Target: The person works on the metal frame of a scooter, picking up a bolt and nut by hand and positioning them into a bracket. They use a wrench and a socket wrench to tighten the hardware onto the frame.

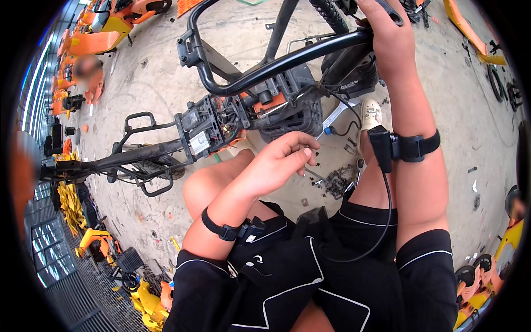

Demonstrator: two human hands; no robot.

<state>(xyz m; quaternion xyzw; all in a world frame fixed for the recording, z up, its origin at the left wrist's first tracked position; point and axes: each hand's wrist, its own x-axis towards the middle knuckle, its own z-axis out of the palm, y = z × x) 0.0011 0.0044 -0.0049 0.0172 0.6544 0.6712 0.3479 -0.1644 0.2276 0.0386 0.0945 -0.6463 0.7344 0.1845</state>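
A stripped scooter frame [166, 146] of black metal stretches across the floor in front of me, its wiring and electrical parts bare in the middle. My right hand [390, 41] is closed around the end of its thick black tube [293, 61] at the upper right; part of its fingers is cut off by the view's edge. Over the near side of the frame hovers my left hand [282, 160], apart from it. Its fingers are curled with the thumb against them; whatever they hold, if anything, is hidden. Below the frame is a black ribbed plastic housing [290, 119].
A large wrench [337, 113] lies by my shoe [370, 113]. Loose bolts and small dark parts [338, 181] are scattered between my legs, with another wrench [359, 166] beside them. Orange body panels [91, 41] line the left, and yellow parts [69, 202] sit farther down.
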